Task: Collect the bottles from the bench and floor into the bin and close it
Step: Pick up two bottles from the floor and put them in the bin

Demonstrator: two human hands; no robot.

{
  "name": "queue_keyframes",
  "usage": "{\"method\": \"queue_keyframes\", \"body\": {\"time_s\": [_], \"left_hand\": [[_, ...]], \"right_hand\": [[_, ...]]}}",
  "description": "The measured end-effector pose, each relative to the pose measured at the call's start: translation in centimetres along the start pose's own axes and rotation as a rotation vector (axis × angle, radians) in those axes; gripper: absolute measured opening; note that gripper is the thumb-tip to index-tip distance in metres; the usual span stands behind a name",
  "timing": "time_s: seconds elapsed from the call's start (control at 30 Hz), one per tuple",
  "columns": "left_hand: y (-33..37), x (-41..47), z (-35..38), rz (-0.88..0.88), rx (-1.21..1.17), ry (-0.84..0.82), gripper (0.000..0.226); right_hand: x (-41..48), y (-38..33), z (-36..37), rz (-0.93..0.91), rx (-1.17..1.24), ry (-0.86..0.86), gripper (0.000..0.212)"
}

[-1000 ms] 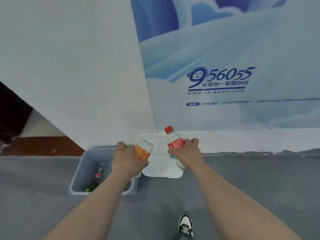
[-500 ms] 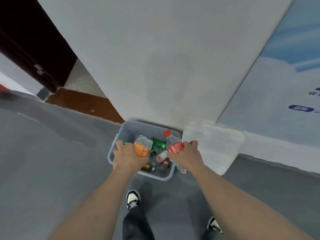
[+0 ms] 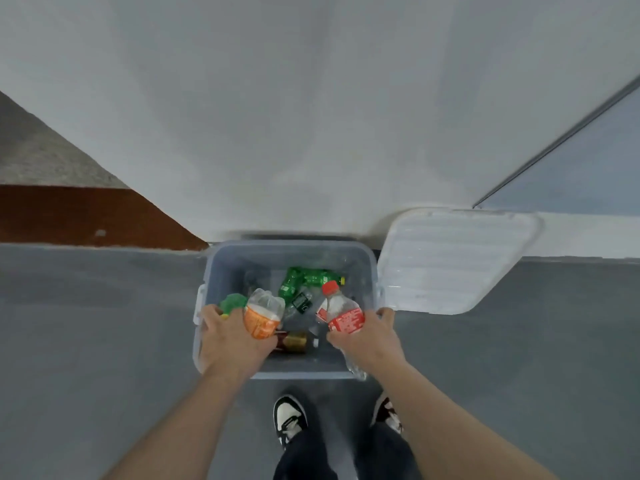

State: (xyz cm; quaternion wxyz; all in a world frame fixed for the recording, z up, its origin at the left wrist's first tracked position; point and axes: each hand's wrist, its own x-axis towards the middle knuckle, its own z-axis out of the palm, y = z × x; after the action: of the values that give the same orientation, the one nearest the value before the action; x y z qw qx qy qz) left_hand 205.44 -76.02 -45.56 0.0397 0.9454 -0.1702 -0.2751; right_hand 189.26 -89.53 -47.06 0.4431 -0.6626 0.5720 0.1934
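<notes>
**A:** Where are the hands?

**B:** Both are over the open bin [image 3: 214,271], which sits on the grey floor [image 3: 104,323] against the white wall [image 3: 277,133]. The left hand [image 3: 232,341] grips an orange-labelled bottle [image 3: 261,318], its clear base pointing away from the person. A green object [image 3: 232,302] shows just past the same fingers. It looks tucked into that grasp, but I cannot tell what it is.

**A:** And the right?

**B:** The right hand [image 3: 369,337] is curled round a red-labelled bottle [image 3: 344,318]. Its red cap points toward the wall, and its clear bottom end sticks out under the wrist, above the bin's near right corner.

**A:** Is anything inside?

**B:** Yes. Crumpled green bottles [image 3: 304,280] lie toward the back, and a brown bottle [image 3: 293,341] lies near the front, between the two hands. The clear ones in the middle are too jumbled to count.

**A:** What stands in the way?

**B:** The opening is uncovered. The lid [image 3: 450,258] is off and leans tilted against the wall just right of the bin. I cannot tell whether its lower edge touches the rim.

**A:** What else is around?

**B:** The person's black-and-white shoes [image 3: 289,415] stand just short of the bin's near side, with dark trouser legs below them. A brown strip [image 3: 86,216] runs along the floor to the left, and a grey-blue panel [image 3: 588,168] fills the upper right.
</notes>
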Motion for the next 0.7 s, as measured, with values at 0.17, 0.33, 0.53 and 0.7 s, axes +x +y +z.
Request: {"method": "queue_keyframes", "body": {"time_s": [0.17, 0.33, 0.53, 0.7], "left_hand": [[-2.3, 5.7, 7.6, -0.013, 0.002, -0.039, 0.059], [-3.7, 10.1, 14.8, 0.003, -0.038, -0.087, 0.062], [-4.6, 14.5, 21.4, -0.010, -0.024, -0.096, 0.063], [-6.2, 16.1, 26.2, -0.002, 0.077, -0.168, 0.062]], "right_hand": [[7.2, 1.7, 6.1, 0.063, -0.018, -0.001, 0.065], [13.5, 3.4, 11.7, 0.088, -0.006, 0.008, 0.059], [19.9, 5.7, 16.7, 0.143, -0.149, 0.000, 0.073], [23.9, 7.3, 19.8, 0.219, -0.271, -0.055, 0.078]]}}
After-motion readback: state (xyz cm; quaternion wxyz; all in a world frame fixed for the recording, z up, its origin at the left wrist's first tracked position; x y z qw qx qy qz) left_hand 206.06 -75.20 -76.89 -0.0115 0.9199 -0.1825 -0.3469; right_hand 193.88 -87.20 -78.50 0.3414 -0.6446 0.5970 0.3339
